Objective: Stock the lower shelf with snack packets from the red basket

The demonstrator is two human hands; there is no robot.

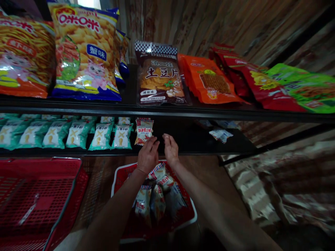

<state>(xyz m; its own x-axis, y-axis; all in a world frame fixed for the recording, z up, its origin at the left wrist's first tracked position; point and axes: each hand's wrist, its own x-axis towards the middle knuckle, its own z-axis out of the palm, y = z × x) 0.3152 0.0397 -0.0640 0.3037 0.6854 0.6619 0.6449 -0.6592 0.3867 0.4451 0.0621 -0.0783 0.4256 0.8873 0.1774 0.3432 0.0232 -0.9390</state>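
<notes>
At the lower shelf's front edge, my left hand [148, 153] has its fingers stretched out, their tips at the lower right corner of a small red-and-white snack bag [144, 130]. The bag stands upright at the right end of the row. A short way to the right is my right hand [170, 148], palm turned inward and fingers extended, holding nothing. Beneath both forearms, a red shopping basket [114, 181] with a white rim holds several snack bags [158, 202] of a similar print. My arms cover parts of the basket.
Green-and-white snack bags [100, 136] line the lower shelf [188, 144] on the left. A few small packets [221, 135] lie farther right on it. Larger chip bags [86, 52] fill the upper shelf [167, 111], just above my hands. Another red basket [39, 205] sits at lower left.
</notes>
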